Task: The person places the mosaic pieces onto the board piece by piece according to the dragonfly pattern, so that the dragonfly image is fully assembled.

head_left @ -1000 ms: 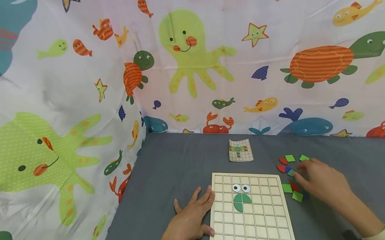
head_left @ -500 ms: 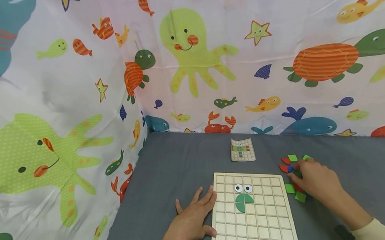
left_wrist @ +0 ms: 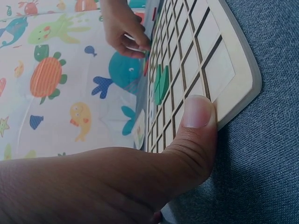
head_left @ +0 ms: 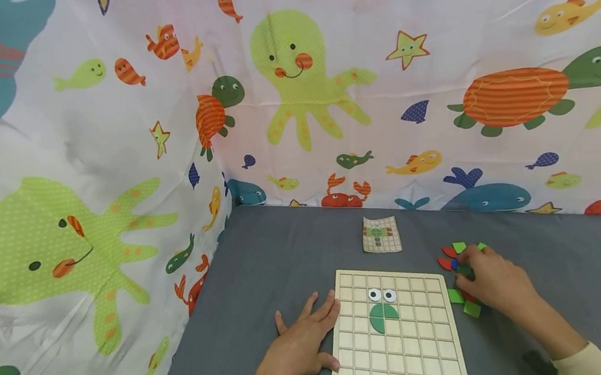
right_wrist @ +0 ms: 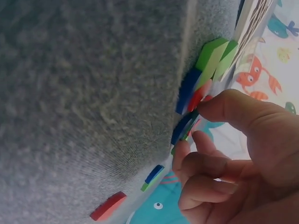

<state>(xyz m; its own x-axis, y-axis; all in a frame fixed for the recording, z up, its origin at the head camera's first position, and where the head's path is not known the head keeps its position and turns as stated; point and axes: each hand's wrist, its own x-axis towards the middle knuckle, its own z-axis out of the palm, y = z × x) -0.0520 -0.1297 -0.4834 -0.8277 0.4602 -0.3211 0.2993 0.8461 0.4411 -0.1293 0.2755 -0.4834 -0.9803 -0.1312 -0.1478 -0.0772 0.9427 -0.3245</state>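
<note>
My left hand [head_left: 302,345] lies spread along the left side of a wooden grid board [head_left: 422,356], its thumb [left_wrist: 198,114] resting on the board's edge. On the grid sit two round eye pieces [head_left: 389,295] and, just below them, several green quarter-circle pieces [head_left: 377,321]. To the right of the board, my right hand [head_left: 496,281] reaches down into a loose group of pieces. Its thumb and fingertips pinch a dark green piece [head_left: 464,269], partly hidden by the fingers. Around it lie red quarter-circles [head_left: 445,264], light green squares [head_left: 471,309] and blue pieces [right_wrist: 189,88].
Behind the board lies a small pattern card [head_left: 382,243] printed with a grid picture. A grey cloth [head_left: 285,245] covers the table. Curtains [head_left: 298,169] with sea animals rise at the back and left. One red piece [right_wrist: 108,206] lies apart in the right wrist view.
My right hand has closed its thumb and fingers in on the dark green piece among the loose pieces. The left hand stays on the board; the head view has shifted slightly.
</note>
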